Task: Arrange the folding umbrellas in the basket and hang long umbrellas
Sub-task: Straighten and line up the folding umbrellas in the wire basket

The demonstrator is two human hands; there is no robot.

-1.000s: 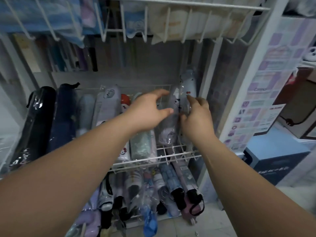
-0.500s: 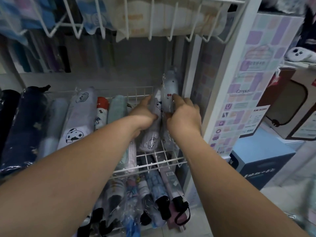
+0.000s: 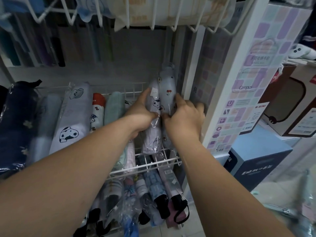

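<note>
A white wire basket [image 3: 150, 165] holds several folding umbrellas in clear wrappers, lying side by side. At its right end stand two pale ones: a lilac umbrella with puppy prints [image 3: 153, 130] and a grey-blue umbrella with cherries [image 3: 167, 86]. My left hand [image 3: 142, 113] grips the lilac one from the left. My right hand [image 3: 184, 117] grips the cherry one from the right, its fingers against the white post. Both umbrellas lean upright against the basket's back.
More folding umbrellas lie to the left: a puppy-print one [image 3: 73, 117], a red-capped one [image 3: 98, 110], a mint one [image 3: 113, 106], a dark navy one [image 3: 17, 120]. A lower basket [image 3: 153, 199] holds several more. A wire shelf [image 3: 171, 26] hangs overhead. Boxes [image 3: 256, 161] stand right of the post [image 3: 227, 82].
My left hand has come down from hovering and closed round the lilac umbrella. Both hands have pressed the two umbrellas together at the basket's right end. The view has shifted right.
</note>
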